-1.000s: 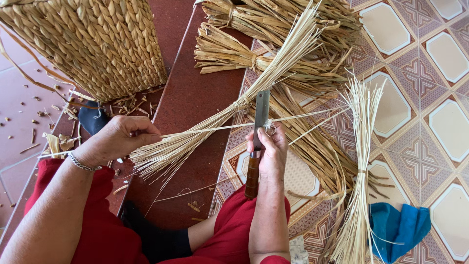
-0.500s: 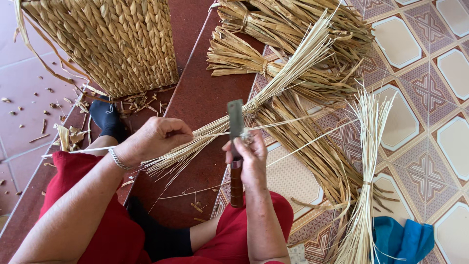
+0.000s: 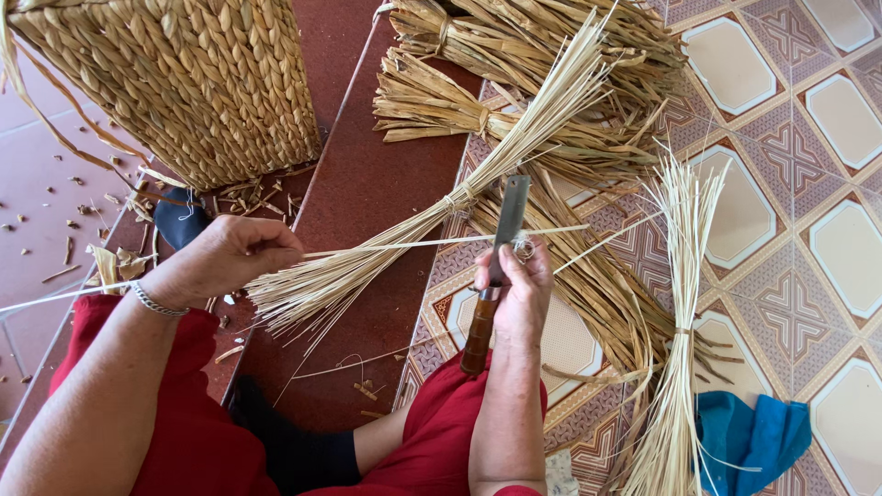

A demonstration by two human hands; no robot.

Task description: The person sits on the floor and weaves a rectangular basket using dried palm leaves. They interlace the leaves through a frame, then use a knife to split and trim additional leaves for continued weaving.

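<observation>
Pulling: left hand (image 3: pixel 234 253), fingers pinched shut on a thin pale straw strand (image 3: pixel 432 242), left of centre.
Gripping: right hand (image 3: pixel 514 289) closed round a wooden-handled knife (image 3: pixel 496 266), blade upright, strand crossing it at centre.
Beneath: tied straw bundle (image 3: pixel 441 207) lying diagonally.
Upper left: woven basket (image 3: pixel 175 78).

The left hand (image 3: pixel 230 257) is held knuckles-up, its fingers curled and pinched together at the tips. The right hand (image 3: pixel 516 285) is closed in a grip, the thumb apparently pressed along the top. Both forearms are extended forward, the left wrist ringed by a bracelet.
</observation>
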